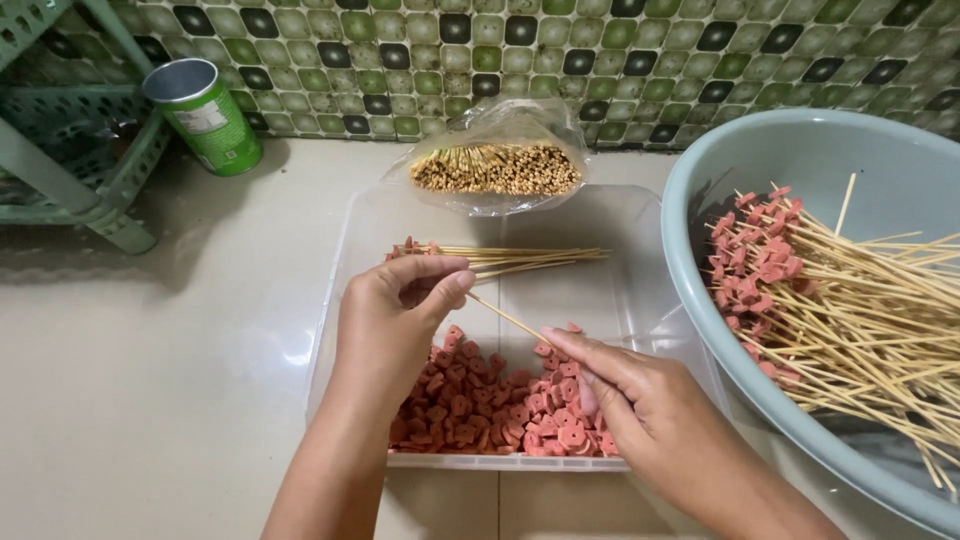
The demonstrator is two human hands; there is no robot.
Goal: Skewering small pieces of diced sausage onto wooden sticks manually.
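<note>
Head view, looking down at our two hands over a clear plastic tray (640, 215) on a pale floor. At the top left we see a green can (203, 115) lying tilted against the tiled wall, its silver end towards us and a pale label patch on its side; beside it stands part of a pale green plastic rack (70, 150). Against the wall at the top centre sits a clear plastic bag (500, 125), open towards us, packed with bamboo sticks (497, 168) seen end-on.

Inside the tray, the near half holds a heap of small pinkish-red sausage slices (480, 405). At the far end of the tray lie a few finished skewers (500, 258), slices at their left ends. On the right, a large grey-blue basin (700, 160) holds a big pile of loaded skewers (850, 310), their red pieces gathered at the left.

Our left hand (395, 320) pinches one bare skewer (505, 316) between thumb and forefinger, the other fingers curled in. The stick runs down to the right, towards our right hand (630, 395), whose fingers are closed together on a slice at the stick's tip, just above the heap; we cannot tell exactly how the slice is held.
</note>
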